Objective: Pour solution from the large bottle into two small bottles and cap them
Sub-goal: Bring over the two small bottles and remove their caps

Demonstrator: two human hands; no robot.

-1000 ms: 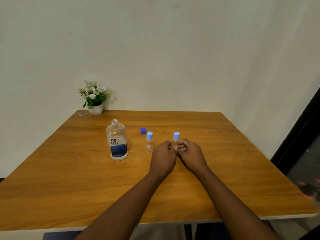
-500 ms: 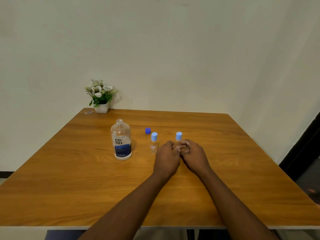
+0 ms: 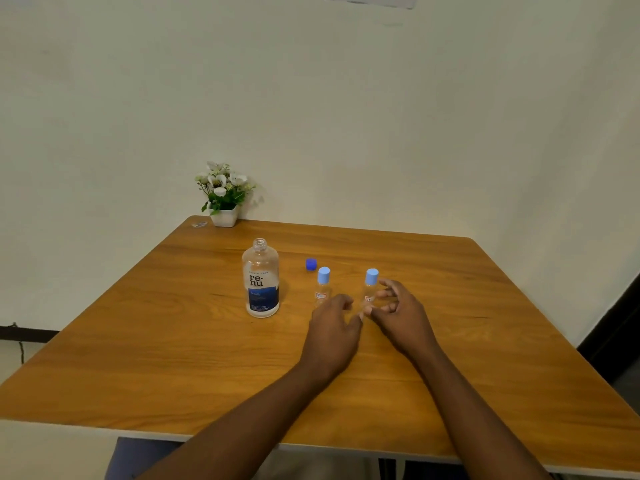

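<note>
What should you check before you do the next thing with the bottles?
1. Left small bottle capped and upright: ok.
2. Right small bottle capped and upright: ok.
3. Both screwed tight: cannot tell.
4. Large bottle closed: not ok, its neck is open.
5. Dark blue cap lying loose near the large bottle, probably easy to grab: ok.
6. Left hand and right hand free, fingers loose: ok.

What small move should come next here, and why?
Probably the left hand reaches for the loose blue cap: the left small bottle and right small bottle are capped, while the large bottle stands open.
</note>
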